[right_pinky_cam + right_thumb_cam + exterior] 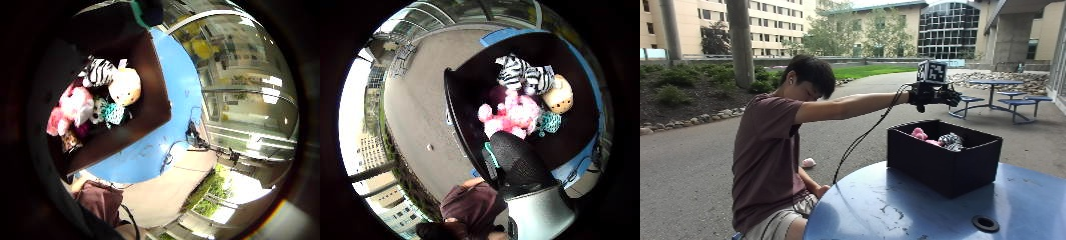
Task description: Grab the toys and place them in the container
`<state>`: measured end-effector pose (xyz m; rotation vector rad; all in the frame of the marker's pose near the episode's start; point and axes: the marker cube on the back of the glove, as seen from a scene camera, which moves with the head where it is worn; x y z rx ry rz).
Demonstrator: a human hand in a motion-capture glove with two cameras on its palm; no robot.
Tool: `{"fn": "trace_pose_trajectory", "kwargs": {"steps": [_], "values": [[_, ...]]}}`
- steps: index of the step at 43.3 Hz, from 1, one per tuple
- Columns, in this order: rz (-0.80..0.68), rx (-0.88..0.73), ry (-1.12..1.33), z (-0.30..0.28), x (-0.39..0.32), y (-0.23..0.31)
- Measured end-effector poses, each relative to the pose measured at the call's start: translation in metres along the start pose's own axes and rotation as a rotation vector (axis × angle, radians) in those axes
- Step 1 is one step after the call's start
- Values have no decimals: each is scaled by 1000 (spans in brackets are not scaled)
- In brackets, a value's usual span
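Note:
A black fabric container point(939, 160) stands on the round blue table point(893, 205). Inside it lie a pink plush point(919, 134) and a zebra-striped plush point(949, 140). The palm views look down into the container point(152, 75) and show the zebra plush point(100, 71), a cream round plush point(125, 86), the pink plush point(75, 105) and a small teal spotted toy point(114, 113). My gloved right hand point(934, 95) hovers above the container on an outstretched arm, fingers relaxed, holding nothing. One gloved finger point(517, 160) shows over the container's rim point(455, 110).
A small pale pink object point(808, 162) lies on the pavement beside the seated person. The table has a round hole point(985, 223) near its front edge. Other picnic tables point(1003, 97) stand far behind.

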<state>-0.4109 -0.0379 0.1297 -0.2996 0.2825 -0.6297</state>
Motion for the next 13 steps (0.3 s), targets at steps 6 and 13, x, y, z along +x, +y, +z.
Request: {"fn": "trace_pose_trajectory", "kwargs": {"steps": [6,13], "values": [[25,10,28,-6,-4,7],[18,35,27,-7,27,25]]}}
